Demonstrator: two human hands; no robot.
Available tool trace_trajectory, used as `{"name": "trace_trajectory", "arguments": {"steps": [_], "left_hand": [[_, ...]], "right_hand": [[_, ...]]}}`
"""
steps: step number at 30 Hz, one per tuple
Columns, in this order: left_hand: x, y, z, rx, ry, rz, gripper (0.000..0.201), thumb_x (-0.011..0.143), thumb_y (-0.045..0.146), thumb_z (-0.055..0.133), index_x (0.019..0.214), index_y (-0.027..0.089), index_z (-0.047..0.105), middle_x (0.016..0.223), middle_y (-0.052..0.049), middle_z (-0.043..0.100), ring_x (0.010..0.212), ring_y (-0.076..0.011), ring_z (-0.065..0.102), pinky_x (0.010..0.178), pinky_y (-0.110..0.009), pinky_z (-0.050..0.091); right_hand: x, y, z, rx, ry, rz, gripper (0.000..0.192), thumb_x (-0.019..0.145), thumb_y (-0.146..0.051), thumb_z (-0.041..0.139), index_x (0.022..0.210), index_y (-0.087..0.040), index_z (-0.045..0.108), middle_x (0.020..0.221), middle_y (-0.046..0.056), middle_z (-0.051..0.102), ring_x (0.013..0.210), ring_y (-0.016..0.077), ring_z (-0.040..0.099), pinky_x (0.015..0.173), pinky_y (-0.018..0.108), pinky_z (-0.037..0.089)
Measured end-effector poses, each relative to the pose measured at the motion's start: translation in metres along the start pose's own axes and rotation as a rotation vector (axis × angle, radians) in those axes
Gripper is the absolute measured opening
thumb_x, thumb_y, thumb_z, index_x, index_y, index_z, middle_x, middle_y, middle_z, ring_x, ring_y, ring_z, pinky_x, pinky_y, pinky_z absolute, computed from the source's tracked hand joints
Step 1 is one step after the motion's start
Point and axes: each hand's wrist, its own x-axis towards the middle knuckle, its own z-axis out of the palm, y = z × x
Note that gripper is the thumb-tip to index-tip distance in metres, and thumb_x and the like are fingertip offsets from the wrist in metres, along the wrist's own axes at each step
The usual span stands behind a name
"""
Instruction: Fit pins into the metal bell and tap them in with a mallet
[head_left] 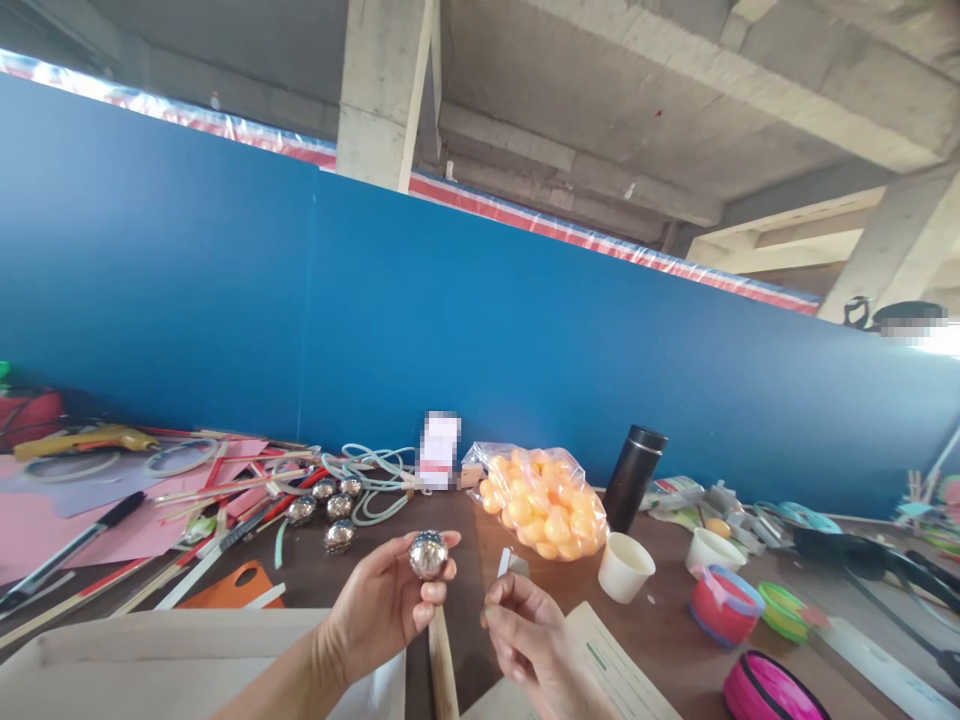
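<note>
My left hand (382,605) is raised above the brown table and holds a shiny silver ball (428,554) at its fingertips. Just to its right, my right hand (525,630) pinches a small whitish strip (505,562) between thumb and forefinger, held upright. Several more silver balls (330,505) lie on the table beyond my left hand. A wooden stick (442,665) lies on the table under and between both hands.
A bag of orange balls (544,500), a black flask (632,478) and two white cups (624,567) stand behind the hands. Coloured tape rolls (724,605) sit right. Cables, rods, a pen and pink paper (45,525) clutter the left. A blue wall (450,320) backs the table.
</note>
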Motion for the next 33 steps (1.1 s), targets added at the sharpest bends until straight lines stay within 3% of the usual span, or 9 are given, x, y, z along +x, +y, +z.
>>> {"name": "trace_trajectory", "arguments": {"steps": [6, 13, 18, 22, 25, 33], "left_hand": [[0.001, -0.002, -0.002, 0.022, 0.027, -0.001, 0.037, 0.084, 0.035, 0.049, 0.108, 0.008, 0.059, 0.076, -0.009, 0.057, 0.055, -0.0069, 0.046, 0.043, -0.014, 0.032], [0.003, -0.004, -0.003, 0.079, -0.007, 0.006, 0.038, 0.085, 0.035, 0.047, 0.107, 0.007, 0.060, 0.078, -0.011, 0.061, 0.054, -0.0073, 0.047, 0.043, -0.015, 0.032], [0.001, -0.005, 0.001, 0.194, 0.041, 0.044, 0.040, 0.083, 0.032, 0.051, 0.116, 0.010, 0.057, 0.099, -0.018, 0.063, 0.061, -0.0094, 0.052, 0.050, -0.018, 0.038], [0.001, -0.008, 0.000, 0.306, 0.038, 0.101, 0.038, 0.081, 0.032, 0.056, 0.115, 0.014, 0.060, 0.109, -0.016, 0.060, 0.067, -0.0106, 0.053, 0.056, -0.021, 0.039], [0.002, -0.011, -0.001, 0.380, 0.046, 0.163, 0.035, 0.079, 0.028, 0.061, 0.111, 0.015, 0.062, 0.105, -0.013, 0.059, 0.065, -0.0088, 0.049, 0.052, -0.020, 0.035], [0.004, -0.012, 0.002, 0.510, 0.183, 0.162, 0.032, 0.078, 0.032, 0.062, 0.105, 0.014, 0.062, 0.090, -0.006, 0.056, 0.056, -0.0034, 0.040, 0.047, -0.017, 0.027]], "right_hand": [[0.002, 0.001, -0.004, -0.004, -0.026, 0.007, 0.026, 0.072, -0.031, 0.073, 0.075, -0.015, 0.053, 0.049, -0.008, 0.043, 0.037, 0.0002, 0.027, 0.037, 0.017, 0.015], [0.001, 0.002, -0.005, -0.014, -0.023, 0.015, 0.026, 0.072, -0.032, 0.073, 0.076, -0.015, 0.053, 0.052, -0.007, 0.047, 0.039, 0.0005, 0.027, 0.038, 0.017, 0.015], [-0.001, -0.001, 0.000, -0.024, 0.002, 0.000, 0.025, 0.072, -0.032, 0.072, 0.076, -0.015, 0.054, 0.052, -0.006, 0.048, 0.039, 0.0007, 0.027, 0.039, 0.016, 0.016], [-0.002, -0.001, 0.001, -0.028, 0.009, -0.018, 0.024, 0.073, -0.031, 0.071, 0.076, -0.014, 0.054, 0.059, -0.003, 0.053, 0.040, 0.0000, 0.028, 0.038, 0.016, 0.016], [-0.001, 0.000, -0.003, -0.039, -0.017, -0.009, 0.022, 0.075, -0.031, 0.070, 0.077, -0.014, 0.055, 0.062, -0.002, 0.055, 0.041, 0.0002, 0.029, 0.039, 0.016, 0.017], [-0.003, -0.003, 0.003, -0.038, 0.005, -0.025, 0.024, 0.072, -0.030, 0.072, 0.074, -0.014, 0.055, 0.059, -0.003, 0.055, 0.038, -0.0007, 0.029, 0.037, 0.015, 0.015]]}}
